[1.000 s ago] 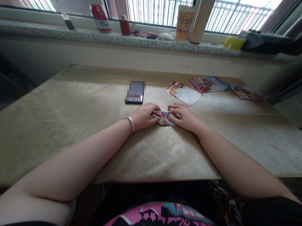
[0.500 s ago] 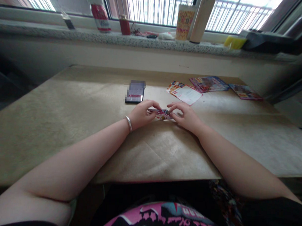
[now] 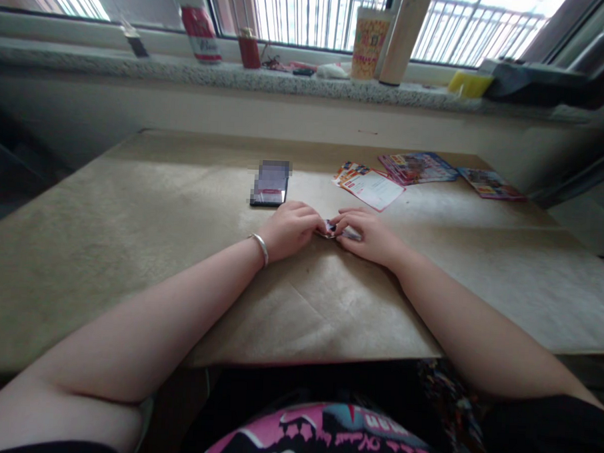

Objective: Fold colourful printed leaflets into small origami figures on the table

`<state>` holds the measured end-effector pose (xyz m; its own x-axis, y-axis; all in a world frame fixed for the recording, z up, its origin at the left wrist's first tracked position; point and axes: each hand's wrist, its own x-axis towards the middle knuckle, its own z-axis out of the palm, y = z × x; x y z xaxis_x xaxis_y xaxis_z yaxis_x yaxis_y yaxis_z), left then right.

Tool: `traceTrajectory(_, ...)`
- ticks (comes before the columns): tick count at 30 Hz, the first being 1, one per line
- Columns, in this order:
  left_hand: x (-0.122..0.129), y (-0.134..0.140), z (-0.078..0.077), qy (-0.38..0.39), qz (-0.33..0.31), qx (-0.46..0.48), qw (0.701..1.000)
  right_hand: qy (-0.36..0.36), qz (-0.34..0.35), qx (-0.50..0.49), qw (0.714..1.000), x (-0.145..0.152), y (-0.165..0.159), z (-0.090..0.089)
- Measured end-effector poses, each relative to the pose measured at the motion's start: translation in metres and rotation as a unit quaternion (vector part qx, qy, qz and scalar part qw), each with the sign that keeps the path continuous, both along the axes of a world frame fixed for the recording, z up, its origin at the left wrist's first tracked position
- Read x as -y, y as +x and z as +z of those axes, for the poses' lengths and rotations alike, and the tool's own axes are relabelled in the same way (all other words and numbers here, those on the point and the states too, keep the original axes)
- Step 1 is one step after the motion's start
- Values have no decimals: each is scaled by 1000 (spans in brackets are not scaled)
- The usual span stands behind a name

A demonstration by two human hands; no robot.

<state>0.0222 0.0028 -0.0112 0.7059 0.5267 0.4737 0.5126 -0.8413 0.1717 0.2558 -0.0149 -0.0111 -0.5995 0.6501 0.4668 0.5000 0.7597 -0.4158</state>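
Between my hands lies a small piece of folded printed paper (image 3: 330, 226), low on the table and mostly covered by fingers. My left hand (image 3: 292, 227), with a silver bangle at the wrist, has its fingers closed on the paper's left end. From the other side, my right hand (image 3: 366, 233) pinches the right end between thumb and fingers. Just beyond my left hand lies a dark phone (image 3: 271, 184) with its screen lit. Past my right hand are a white sheet with a red edge (image 3: 373, 189) and orange-and-white printed cards (image 3: 351, 170).
Colourful printed sheets (image 3: 417, 168) and another one (image 3: 490, 184) lie at the table's far right. On the stone windowsill (image 3: 298, 85) stand a red-and-white can (image 3: 201, 35), a red bottle (image 3: 249, 49), a patterned cup (image 3: 370, 44) and a yellow object (image 3: 470, 84).
The fingers of my left hand have curled over the paper and shifted slightly right. Less of the paper's colourful print shows now. My right hand has moved only a little.
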Motion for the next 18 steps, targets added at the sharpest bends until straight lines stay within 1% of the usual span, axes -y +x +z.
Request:
traceTrajectory(4, 1, 0, 1, 1, -9, -64, 998, -29, 16, 34, 999, -1, -1, -1)
traceTrajectory(10, 3, -2, 3, 1, -42, -79, 996, -19, 25, 45, 999, -2, -2, 0)
traceTrajectory(15, 9, -2, 9, 15, -48, -100, 994, -35, -11, 41, 998, -3, -2, -3)
traceTrajectory(18, 12, -1, 13, 32, -48, -123, 991, -22, -30, 40, 999, -3, -1, -4)
